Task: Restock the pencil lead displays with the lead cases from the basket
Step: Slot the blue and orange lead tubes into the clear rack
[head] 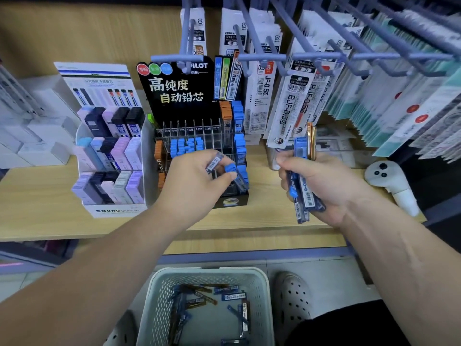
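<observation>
Left forearm [74, 270] and right forearm [399, 258] fill the foreground, both stretched out over the wooden shelf [37, 211]. Down between them on the floor sits the pale slotted basket [159, 280]. Loose lead cases [199, 299] lie scattered flat across its bottom, blue and brown mixed. A white perforated shoe [294, 298] stands just beside the basket's right wall.

Up at the shelf, the left hand [197, 181] has its fingers [225, 176] and thumb pinching a single blue-capped case [215, 163]. It's tilted, label up, right above the front rows of the black Pilot display [179, 91]. That display stands upright on the shelf. Blue caps [187, 146] crowd its middle slots, orange caps [158, 151] line the left edge, and another column of blue runs down the right side.

Over to the right hand [324, 183]: fingers curled tight round a bundle of cases [303, 196], mostly blue, with an orange-gold one [311, 139] poking up at the top. It hovers apart from the display, in front of the hanging refill packs [287, 101].

The white Mono display [109, 208] stands just beside the Pilot one's left side, stocked with lilac and dark cases. A white handheld controller [381, 173] lies at the shelf's far right.
</observation>
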